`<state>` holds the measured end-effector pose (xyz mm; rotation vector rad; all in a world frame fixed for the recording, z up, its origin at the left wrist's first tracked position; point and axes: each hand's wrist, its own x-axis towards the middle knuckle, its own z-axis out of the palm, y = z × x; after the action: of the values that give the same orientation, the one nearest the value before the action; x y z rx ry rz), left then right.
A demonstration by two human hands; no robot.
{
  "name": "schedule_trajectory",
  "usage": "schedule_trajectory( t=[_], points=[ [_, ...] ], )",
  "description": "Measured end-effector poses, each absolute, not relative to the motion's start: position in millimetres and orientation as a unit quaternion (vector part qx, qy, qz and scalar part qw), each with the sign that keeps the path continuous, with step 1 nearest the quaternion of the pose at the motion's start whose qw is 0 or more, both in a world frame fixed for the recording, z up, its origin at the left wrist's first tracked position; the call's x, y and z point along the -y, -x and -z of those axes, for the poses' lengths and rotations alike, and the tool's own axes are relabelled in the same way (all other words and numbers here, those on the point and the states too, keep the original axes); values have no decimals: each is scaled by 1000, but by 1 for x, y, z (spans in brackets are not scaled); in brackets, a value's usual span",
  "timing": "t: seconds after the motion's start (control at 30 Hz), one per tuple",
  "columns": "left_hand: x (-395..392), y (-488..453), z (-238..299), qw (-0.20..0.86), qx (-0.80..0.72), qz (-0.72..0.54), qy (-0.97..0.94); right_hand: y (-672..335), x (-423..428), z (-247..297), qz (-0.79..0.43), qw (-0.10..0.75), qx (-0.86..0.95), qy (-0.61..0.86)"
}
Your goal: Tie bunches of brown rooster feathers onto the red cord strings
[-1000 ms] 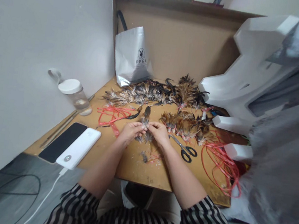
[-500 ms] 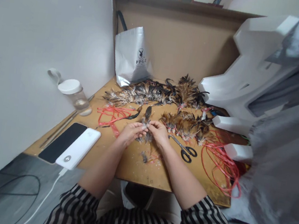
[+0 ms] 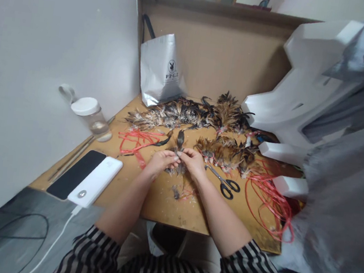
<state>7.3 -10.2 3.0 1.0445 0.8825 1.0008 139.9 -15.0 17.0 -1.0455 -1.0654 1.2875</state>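
Observation:
Between my hands, above the middle of the table, a dark feather (image 3: 180, 139) points away from me. My left hand (image 3: 163, 161) is closed in a pinch at its lower end. My right hand (image 3: 192, 161) pinches the same spot, the fingertips of both hands meeting there. Under my hands lie more grey-brown feathers (image 3: 180, 170), partly hidden. Nearer me is a small grey tuft (image 3: 175, 192) among bits of red string. Scissors (image 3: 224, 183) with black handles lie right of my right hand. Brown feather bundles (image 3: 225, 153) tied with red stand beyond them.
A long row of dark feathers (image 3: 185, 113) spans the back, before a silver bag (image 3: 162, 71). Red plastic strips (image 3: 136, 141) lie left, more red strips (image 3: 269, 201) right. A phone (image 3: 76, 174), white power bank (image 3: 95, 181) and jar (image 3: 92, 118) are left; white foam (image 3: 273, 104) right.
My right fingertips have shifted slightly left, closer against my left fingertips at the feather's base. The other things on the table stay where they were.

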Motion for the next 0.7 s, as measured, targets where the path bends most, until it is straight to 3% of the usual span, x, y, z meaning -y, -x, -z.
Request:
schedule_trajectory(
  t=[0.43,0.6,0.7],
  points=[
    [14,-10,-7,601,-412,-444,-522,-141,15,-15,-533,552,460,446],
    [11,-8,-5,626,-403,-466,-479,-141,14,-15,-540,558,453,438],
    [7,-4,-2,661,-380,-492,-419,-144,15,-16,-477,551,524,441]
  ],
)
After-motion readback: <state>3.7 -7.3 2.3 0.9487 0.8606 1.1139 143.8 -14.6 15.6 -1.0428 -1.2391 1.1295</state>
